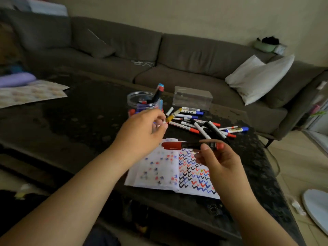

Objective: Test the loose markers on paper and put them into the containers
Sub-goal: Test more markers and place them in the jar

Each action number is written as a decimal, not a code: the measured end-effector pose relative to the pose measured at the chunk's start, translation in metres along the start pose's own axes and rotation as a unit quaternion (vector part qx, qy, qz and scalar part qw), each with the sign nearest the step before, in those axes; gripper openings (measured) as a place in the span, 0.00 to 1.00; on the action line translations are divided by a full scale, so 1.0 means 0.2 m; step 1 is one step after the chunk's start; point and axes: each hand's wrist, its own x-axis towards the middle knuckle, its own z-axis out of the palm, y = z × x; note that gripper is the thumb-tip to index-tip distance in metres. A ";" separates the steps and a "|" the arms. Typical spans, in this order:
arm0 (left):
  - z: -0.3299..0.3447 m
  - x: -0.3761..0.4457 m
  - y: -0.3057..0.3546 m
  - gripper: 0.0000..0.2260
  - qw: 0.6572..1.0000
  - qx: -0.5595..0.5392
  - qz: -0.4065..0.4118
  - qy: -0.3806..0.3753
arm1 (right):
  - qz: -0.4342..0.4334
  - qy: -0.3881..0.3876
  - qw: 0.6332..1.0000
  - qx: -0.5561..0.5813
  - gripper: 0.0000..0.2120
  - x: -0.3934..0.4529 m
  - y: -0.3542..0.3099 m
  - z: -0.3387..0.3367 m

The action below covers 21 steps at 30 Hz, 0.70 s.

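**Red marker held over the test sheet**

The right hand (217, 161) is gripping a red marker (190, 145) just right of the frame's centre, fingers curled round its dark barrel. The marker is lying nearly level, its glossy red cap pointing left and a red end plug pointing right. Print on the barrel is too blurred to read.

The left hand (142, 132) is reaching up past centre, its fingertips pinching something small and whitish; what it is cannot be told.

Below both hands a white paper sheet (154, 174) is lying flat, its right half filled with rows of red, blue, black and yellow zigzag strokes, its left half with faint smudged marks.

Above the sheet a loose pile of markers (200, 122) is sprawling: white cylindrical barrels with red, blue, black and yellow caps, their labels illegible. Left of the pile a clear round plastic jar (142, 102) is holding several markers upright. Right of it a clear rectangular box (192, 98) is standing.

Everything is resting on a dark mottled table (79, 112). A grey fabric sofa (186, 55) is running across the upper frame, carrying a white pillow (260, 77).
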 end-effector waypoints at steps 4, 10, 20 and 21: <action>-0.35 -0.25 -0.11 0.07 0.995 0.083 -0.030 0.050 | -0.034 -0.075 0.997 0.007 0.03 -0.09 -0.17 0.19; -0.78 -0.88 -0.43 0.05 0.967 0.176 -0.162 0.084 | -0.074 -0.261 0.962 0.030 0.05 -0.32 -0.31 0.73; -1.11 -1.46 -0.74 0.05 0.917 0.200 -0.336 0.074 | -0.079 -0.462 0.856 -0.220 0.18 -0.59 -0.30 1.45; -1.11 -1.47 -0.75 0.05 0.915 0.202 -0.341 0.069 | -0.053 -0.493 0.830 -0.254 0.24 -0.60 -0.29 1.49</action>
